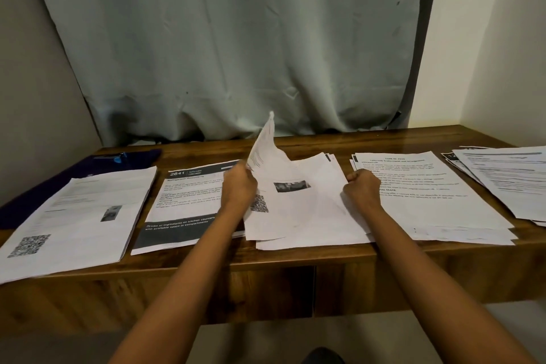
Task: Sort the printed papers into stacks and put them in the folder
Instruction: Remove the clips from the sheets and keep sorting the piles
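Your left hand (240, 185) pinches a lifted sheet (266, 151), probably to peel it off the unsorted pile (310, 216) between your hands. Your right hand (364, 186) is curled at the pile's edge, seemingly steadying it; I cannot tell whether it grips paper. The folder (127, 156) lies well left of your left hand.

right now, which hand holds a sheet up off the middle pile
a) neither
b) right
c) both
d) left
d: the left hand pinches the sheet, whose far end curls up above the pile, while the right hand sits curled at the pile's right edge.
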Demonstrator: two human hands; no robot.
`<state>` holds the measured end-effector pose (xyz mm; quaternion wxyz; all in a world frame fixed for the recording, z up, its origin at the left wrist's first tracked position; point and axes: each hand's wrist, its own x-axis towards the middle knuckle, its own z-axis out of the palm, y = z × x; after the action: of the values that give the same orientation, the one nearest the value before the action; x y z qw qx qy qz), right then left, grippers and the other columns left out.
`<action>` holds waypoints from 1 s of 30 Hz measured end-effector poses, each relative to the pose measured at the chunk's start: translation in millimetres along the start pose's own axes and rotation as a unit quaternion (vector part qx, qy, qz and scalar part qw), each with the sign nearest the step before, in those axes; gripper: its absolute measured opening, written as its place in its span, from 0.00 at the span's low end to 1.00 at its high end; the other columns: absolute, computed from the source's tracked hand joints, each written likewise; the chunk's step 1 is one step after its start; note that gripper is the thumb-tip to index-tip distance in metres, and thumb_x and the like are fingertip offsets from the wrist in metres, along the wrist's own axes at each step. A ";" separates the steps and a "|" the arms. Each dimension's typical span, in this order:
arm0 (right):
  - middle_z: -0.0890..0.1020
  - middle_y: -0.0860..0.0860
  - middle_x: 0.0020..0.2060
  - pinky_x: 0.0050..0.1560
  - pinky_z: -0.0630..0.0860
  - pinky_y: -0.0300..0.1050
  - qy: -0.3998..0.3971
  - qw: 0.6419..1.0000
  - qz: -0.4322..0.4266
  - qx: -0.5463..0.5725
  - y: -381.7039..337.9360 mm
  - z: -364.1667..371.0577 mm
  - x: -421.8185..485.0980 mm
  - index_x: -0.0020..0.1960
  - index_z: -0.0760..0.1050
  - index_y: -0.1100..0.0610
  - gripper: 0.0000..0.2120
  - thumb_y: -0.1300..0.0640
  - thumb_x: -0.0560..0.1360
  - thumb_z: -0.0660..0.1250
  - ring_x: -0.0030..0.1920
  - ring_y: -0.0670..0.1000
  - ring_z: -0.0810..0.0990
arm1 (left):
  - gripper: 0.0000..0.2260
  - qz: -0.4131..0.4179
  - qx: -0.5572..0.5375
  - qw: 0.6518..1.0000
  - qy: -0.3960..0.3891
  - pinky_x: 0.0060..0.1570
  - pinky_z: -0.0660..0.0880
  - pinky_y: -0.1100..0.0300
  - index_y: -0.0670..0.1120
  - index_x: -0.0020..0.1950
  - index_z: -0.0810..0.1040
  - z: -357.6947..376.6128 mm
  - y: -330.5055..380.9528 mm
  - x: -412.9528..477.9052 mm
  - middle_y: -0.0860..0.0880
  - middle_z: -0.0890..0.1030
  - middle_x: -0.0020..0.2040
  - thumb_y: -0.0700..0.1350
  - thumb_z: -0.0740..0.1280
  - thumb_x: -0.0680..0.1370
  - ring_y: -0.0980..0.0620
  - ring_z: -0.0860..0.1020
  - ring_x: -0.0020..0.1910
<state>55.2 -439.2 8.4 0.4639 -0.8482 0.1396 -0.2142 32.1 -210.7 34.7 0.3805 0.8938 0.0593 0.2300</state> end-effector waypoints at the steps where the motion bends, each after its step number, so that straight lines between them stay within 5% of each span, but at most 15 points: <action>1: 0.79 0.63 0.52 0.45 0.68 0.40 -0.003 1.000 0.000 -0.001 -0.2 -0.7 0.3 0.51 0.77 0.69 0.09 0.73 0.72 0.63 0.54 0.59 0.76 | 0.12 -0.001 -0.006 1.000 0.007 0.47 0.70 0.57 0.38 0.60 0.76 -7.9 -2.1 3.4 0.39 0.78 0.60 0.39 0.56 0.82 0.40 0.77 0.56; 7: 0.80 0.60 0.49 0.39 0.66 0.40 -0.085 0.995 -0.016 -0.048 -7.3 -10.0 -4.0 0.42 0.76 0.62 0.08 0.63 0.68 0.75 0.47 0.57 0.77 | 0.10 -0.051 -0.072 0.996 0.017 0.32 0.69 0.66 0.39 0.57 0.78 -60.2 -36.4 12.9 0.46 0.80 0.50 0.39 0.60 0.80 0.56 0.76 0.36; 13: 0.81 0.61 0.47 0.45 0.72 0.44 -0.022 0.998 -0.014 -0.054 -5.0 -1.9 -1.3 0.47 0.79 0.68 0.10 0.66 0.68 0.75 0.48 0.60 0.80 | 0.11 -0.096 -0.053 0.994 0.017 0.50 0.75 0.54 0.42 0.59 0.80 -85.6 -79.7 8.7 0.42 0.82 0.56 0.42 0.63 0.79 0.46 0.79 0.45; 20: 0.81 0.58 0.45 0.44 0.71 0.43 0.020 0.997 -0.037 -0.060 -0.8 7.1 5.2 0.45 0.77 0.62 0.06 0.64 0.70 0.73 0.46 0.58 0.79 | 0.11 -0.090 -0.039 0.995 0.012 0.43 0.70 0.59 0.40 0.60 0.79 -82.5 -87.5 -0.7 0.42 0.80 0.59 0.42 0.63 0.80 0.54 0.75 0.40; 26: 0.78 0.56 0.38 0.41 0.70 0.44 0.037 0.998 -0.045 -0.040 2.7 8.1 11.7 0.39 0.74 0.60 0.04 0.64 0.72 0.68 0.42 0.58 0.79 | 0.13 -0.086 -0.043 0.995 0.008 0.49 0.70 0.57 0.40 0.62 0.78 -80.7 -86.1 -4.4 0.41 0.80 0.60 0.41 0.63 0.80 0.47 0.76 0.49; 30: 0.81 0.59 0.44 0.41 0.70 0.44 0.074 0.995 -0.058 -0.037 -0.9 5.5 14.7 0.46 0.76 0.61 0.03 0.61 0.76 0.65 0.42 0.56 0.76 | 0.13 -0.096 -0.055 0.994 0.013 0.52 0.73 0.54 0.40 0.63 0.77 -79.2 -82.2 -7.3 0.42 0.80 0.61 0.39 0.65 0.78 0.43 0.78 0.56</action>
<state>70.7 -441.1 10.0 0.4071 -0.8533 0.1318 -0.2980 -4.8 -103.2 21.8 0.4484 0.8588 0.1369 0.2068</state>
